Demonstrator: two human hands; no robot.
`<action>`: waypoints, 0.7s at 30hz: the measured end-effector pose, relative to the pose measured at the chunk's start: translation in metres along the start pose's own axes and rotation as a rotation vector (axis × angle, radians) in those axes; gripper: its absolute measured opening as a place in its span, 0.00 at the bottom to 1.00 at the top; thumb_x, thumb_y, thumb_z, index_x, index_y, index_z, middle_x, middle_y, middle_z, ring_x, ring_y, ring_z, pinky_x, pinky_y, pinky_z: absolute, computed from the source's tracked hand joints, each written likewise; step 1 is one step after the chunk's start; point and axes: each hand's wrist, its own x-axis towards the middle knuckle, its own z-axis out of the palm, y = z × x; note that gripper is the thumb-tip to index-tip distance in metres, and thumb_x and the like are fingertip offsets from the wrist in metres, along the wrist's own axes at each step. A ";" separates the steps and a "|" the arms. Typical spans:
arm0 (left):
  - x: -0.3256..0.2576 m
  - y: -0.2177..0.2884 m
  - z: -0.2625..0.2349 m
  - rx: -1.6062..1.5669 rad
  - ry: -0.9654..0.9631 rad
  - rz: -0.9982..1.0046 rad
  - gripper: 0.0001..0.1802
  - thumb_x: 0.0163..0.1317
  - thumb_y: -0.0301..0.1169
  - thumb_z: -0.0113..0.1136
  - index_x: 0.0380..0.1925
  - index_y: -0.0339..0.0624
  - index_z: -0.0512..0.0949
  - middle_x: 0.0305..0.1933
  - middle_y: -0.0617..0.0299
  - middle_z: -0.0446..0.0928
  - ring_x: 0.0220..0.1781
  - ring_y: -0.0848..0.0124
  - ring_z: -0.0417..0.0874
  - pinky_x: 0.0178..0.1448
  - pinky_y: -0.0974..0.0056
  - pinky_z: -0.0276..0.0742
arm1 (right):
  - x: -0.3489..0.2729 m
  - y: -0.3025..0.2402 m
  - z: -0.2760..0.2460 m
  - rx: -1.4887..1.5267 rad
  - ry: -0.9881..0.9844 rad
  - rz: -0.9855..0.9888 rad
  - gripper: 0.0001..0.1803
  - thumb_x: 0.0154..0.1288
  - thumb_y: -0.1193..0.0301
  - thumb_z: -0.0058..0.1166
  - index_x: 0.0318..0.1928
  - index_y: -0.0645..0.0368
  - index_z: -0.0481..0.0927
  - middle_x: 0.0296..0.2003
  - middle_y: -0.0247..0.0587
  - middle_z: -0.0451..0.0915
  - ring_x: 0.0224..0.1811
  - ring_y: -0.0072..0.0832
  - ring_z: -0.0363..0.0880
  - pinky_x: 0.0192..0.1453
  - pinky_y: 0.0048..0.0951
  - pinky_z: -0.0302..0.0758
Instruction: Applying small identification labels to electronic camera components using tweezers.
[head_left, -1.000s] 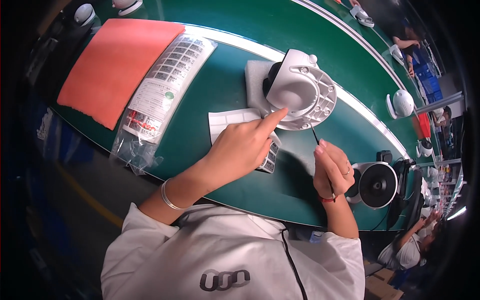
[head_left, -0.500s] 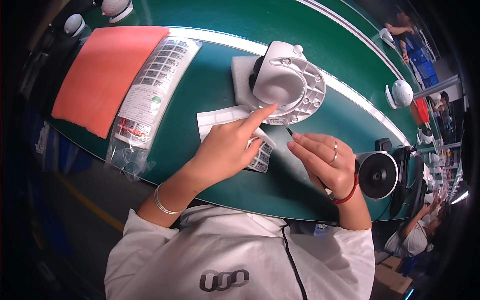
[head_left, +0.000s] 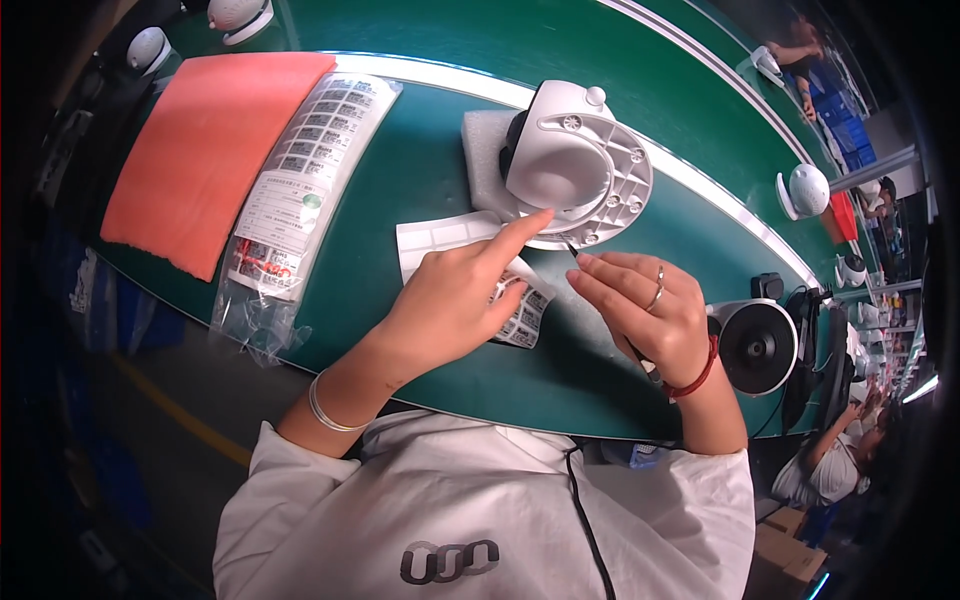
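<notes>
A white round-bodied device (head_left: 560,175) lies on its side on the green table, its ribbed round base facing up. My left hand (head_left: 455,290) stretches its index finger onto the near rim of that base. Its thumb and other fingers close on a partly used sheet of printed labels (head_left: 520,318), which curls beneath the hand. In my right hand (head_left: 650,310), slim dark-tipped tweezers (head_left: 573,249) are pinched, their tips at the base's near edge. A small printed label (head_left: 562,238) shows there, partly hidden by the tips.
White foam (head_left: 485,160) props the device. To the left lie a bagged stack of label sheets (head_left: 310,170) and an orange foam sheet (head_left: 215,150). A black-faced round device (head_left: 757,350) stands right of my right hand. More white devices (head_left: 803,190) sit on the green conveyor; other people work at right.
The tweezers' tips have moved slightly up and left against the base's edge, and the label now lies closer along the rim. My left hand has stayed almost still.
</notes>
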 end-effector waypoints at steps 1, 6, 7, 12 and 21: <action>0.000 -0.001 0.001 0.000 0.003 0.006 0.36 0.57 0.23 0.62 0.67 0.49 0.64 0.44 0.46 0.81 0.29 0.56 0.83 0.36 0.58 0.76 | 0.000 0.000 0.000 -0.002 -0.006 0.002 0.16 0.46 0.77 0.58 0.40 0.63 0.84 0.40 0.40 0.83 0.39 0.33 0.84 0.39 0.30 0.81; 0.001 0.000 0.000 0.003 -0.004 0.001 0.36 0.57 0.23 0.62 0.67 0.49 0.64 0.45 0.46 0.81 0.30 0.54 0.83 0.36 0.57 0.76 | -0.001 0.005 0.001 0.011 -0.007 -0.007 0.16 0.46 0.76 0.58 0.40 0.62 0.84 0.39 0.40 0.84 0.39 0.33 0.84 0.39 0.29 0.82; 0.001 0.000 -0.001 -0.001 -0.007 -0.001 0.36 0.57 0.23 0.62 0.67 0.49 0.64 0.45 0.46 0.81 0.30 0.54 0.83 0.36 0.57 0.76 | -0.001 0.005 0.002 0.013 -0.008 -0.007 0.16 0.46 0.76 0.58 0.40 0.62 0.84 0.39 0.40 0.84 0.39 0.33 0.84 0.39 0.29 0.82; 0.000 -0.001 0.000 0.006 0.001 0.005 0.36 0.57 0.23 0.62 0.67 0.49 0.64 0.46 0.46 0.81 0.30 0.54 0.83 0.36 0.58 0.76 | -0.002 0.004 0.000 0.044 -0.019 0.023 0.16 0.47 0.77 0.57 0.40 0.61 0.84 0.39 0.40 0.84 0.39 0.34 0.84 0.39 0.30 0.81; 0.000 0.000 0.000 -0.003 -0.006 0.005 0.36 0.57 0.24 0.62 0.67 0.49 0.64 0.45 0.47 0.81 0.27 0.56 0.82 0.34 0.57 0.76 | -0.022 -0.004 0.020 0.781 0.271 0.896 0.09 0.58 0.80 0.63 0.41 0.65 0.85 0.37 0.43 0.86 0.36 0.23 0.83 0.42 0.22 0.77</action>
